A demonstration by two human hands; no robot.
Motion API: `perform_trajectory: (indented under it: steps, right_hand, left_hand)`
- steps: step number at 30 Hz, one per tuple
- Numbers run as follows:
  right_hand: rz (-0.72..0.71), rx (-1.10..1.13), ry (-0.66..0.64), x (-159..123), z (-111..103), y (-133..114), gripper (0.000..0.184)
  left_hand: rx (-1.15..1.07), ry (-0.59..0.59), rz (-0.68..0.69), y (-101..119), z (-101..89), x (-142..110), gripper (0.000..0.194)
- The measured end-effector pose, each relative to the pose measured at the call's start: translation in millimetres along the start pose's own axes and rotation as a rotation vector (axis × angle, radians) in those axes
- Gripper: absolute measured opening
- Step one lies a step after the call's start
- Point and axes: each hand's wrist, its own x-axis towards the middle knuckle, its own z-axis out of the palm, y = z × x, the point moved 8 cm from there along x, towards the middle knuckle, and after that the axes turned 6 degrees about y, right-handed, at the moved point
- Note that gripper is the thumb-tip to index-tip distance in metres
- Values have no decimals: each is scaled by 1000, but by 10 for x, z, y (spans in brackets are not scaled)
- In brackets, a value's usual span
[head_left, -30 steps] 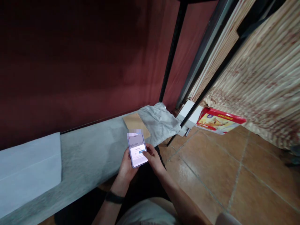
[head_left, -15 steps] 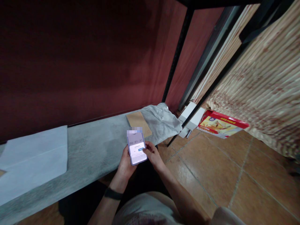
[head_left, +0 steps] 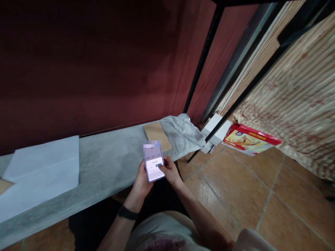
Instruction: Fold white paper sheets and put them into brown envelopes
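Note:
A smartphone [head_left: 154, 164] is held upright over my lap, its lit screen showing a timer and a white pop-up box with a blue button. My left hand [head_left: 142, 179] is wrapped round its left side and lower back. On the other edge, my right hand [head_left: 170, 170] grips the phone, with the thumb on the screen by the blue button. Just beyond the phone lies a flat brown paper piece [head_left: 158, 134] on the grey cloth-covered bench [head_left: 110, 157]. Fingers behind the phone are hidden.
A large white sheet [head_left: 52, 174] covers the bench's left part, with a brown corner [head_left: 4, 185] on it. Black metal posts [head_left: 202, 62] rise at the bench's right end. A white box [head_left: 217, 129] and a red-yellow carton [head_left: 251, 139] stand on the tiled floor [head_left: 235, 188] by a curtain [head_left: 293, 94].
The view has shifted left, bringing more of the white sheet and a brown corner into sight. Both hands keep hold of the phone; the right thumb has moved slightly further onto the blue button.

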Motion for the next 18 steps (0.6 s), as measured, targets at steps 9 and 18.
perform_trajectory:
  steps: [9, 18]
  right_hand:
    - [20, -32, -4, -47, 35, -53, 30]
    - [34, -4, -55, -63, 219, -195, 31]
  left_hand:
    - [4, -11, -29, 43, -4, -67, 33]
    - [-84, -1, -29, 84, -169, -171, 34]
